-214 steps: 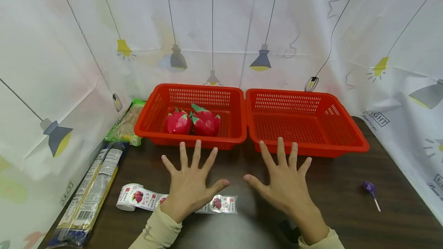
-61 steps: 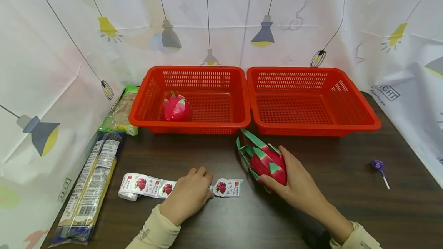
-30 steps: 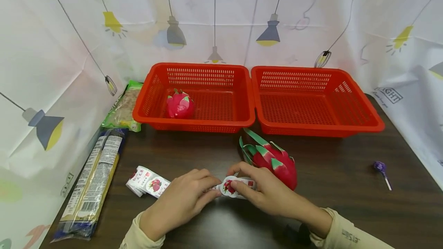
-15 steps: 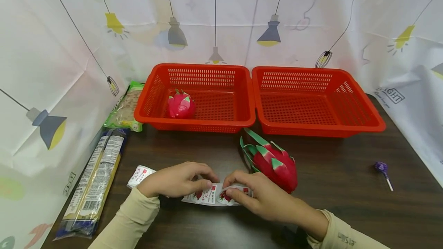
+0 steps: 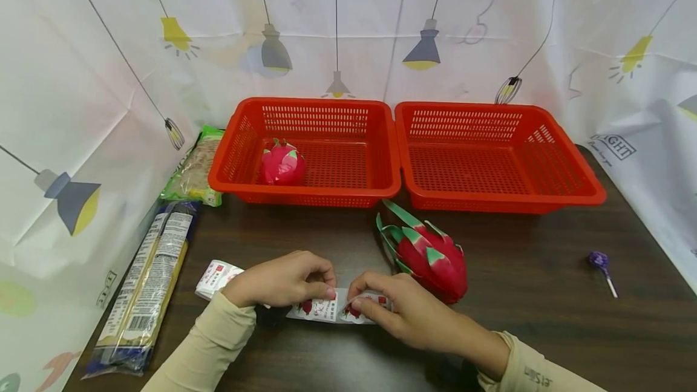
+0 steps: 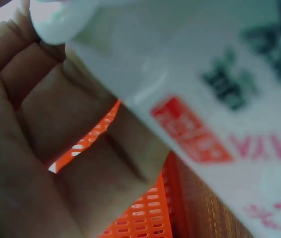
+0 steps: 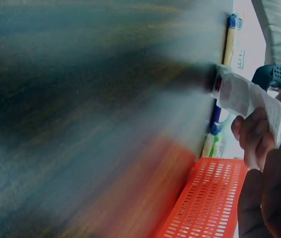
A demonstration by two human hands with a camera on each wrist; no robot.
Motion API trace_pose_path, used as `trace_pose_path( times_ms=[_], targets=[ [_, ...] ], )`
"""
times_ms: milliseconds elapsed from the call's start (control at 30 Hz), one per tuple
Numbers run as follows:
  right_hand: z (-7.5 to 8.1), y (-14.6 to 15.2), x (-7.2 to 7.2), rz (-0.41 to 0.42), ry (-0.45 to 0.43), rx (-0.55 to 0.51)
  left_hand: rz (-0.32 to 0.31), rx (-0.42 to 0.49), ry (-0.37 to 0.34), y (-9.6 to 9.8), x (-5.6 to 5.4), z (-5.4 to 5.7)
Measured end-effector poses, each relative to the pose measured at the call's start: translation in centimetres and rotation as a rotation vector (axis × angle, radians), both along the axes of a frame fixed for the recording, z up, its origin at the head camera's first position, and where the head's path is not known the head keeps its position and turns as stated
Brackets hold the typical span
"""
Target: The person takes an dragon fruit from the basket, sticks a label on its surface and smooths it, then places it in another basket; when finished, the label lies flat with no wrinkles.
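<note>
Head view: a dark tabletop [image 5: 272, 231] spans the lower half of the frame.
Red baskets: one [image 5: 327, 194] at upper centre-left, one [image 5: 506, 199] at upper right, rims meeting near the middle.
Dragon fruit: the red one [image 5: 438, 262] lies on the tabletop right of centre, green tips toward the upper left. Judged light, with a smooth, slippery skin; best held round the fat red body, since the thin tips look bendable.
Right hand [image 5: 408, 312]: at lower centre, thumb and forefinger nearly closed, pinching at the sticker; the gap between them is slight.
Left hand [image 5: 283, 282]: at lower centre-left, fingers bent and thumb laid along the label strip, holding it.
Label strip [image 5: 325, 310]: stretched between both hands at lower centre, its rolled end [image 5: 218, 276] further left on the tabletop. Judged very light, limp and easily creased; the backing's edges offer the safest hold.
Sticker: a printed label [image 5: 351, 312] on the strip, partly hidden by the right hand's fingertips. Probably tacky beneath and apt to curl or tear; it should be held by its rim only, with a gentle pinch.
</note>
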State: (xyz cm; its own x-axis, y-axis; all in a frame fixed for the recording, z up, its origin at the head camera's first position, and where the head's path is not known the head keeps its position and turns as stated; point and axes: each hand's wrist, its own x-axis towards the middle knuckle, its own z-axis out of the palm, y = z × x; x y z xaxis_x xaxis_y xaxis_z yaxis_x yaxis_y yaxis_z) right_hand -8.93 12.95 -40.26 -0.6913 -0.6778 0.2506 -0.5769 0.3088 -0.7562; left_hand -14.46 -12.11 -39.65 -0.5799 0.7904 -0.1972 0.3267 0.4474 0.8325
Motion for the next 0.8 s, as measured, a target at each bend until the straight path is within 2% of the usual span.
trace_pose_path(
  times_ms=[100, 233, 367, 433, 567, 800],
  targets=[
    [-0.1, 0.0, 0.2, -0.035, -0.003, -0.014, 0.007, -0.014, -0.014, 0.0, -0.2, 0.0],
    [-0.1, 0.2, 0.5, -0.081, -0.052, -0.032, 0.012, -0.043, -0.055, 0.0, -0.7, -0.3],
    [-0.4, 0.8, 0.7, -0.111, -0.115, -0.068, 0.028, -0.095, -0.097, 0.2, -1.1, -1.0],
    [-0.5, 1.2, 0.9, -0.129, -0.141, -0.085, 0.040, -0.130, -0.088, 0.2, -1.2, -1.4],
    [-0.8, 2.0, 1.2, -0.172, -0.159, -0.089, 0.087, -0.209, -0.006, 0.4, -1.1, -2.0],
    [-1.0, 3.0, 1.5, -0.176, -0.149, -0.147, 0.173, -0.368, 0.264, 1.3, -0.6, -3.1]
  ],
)
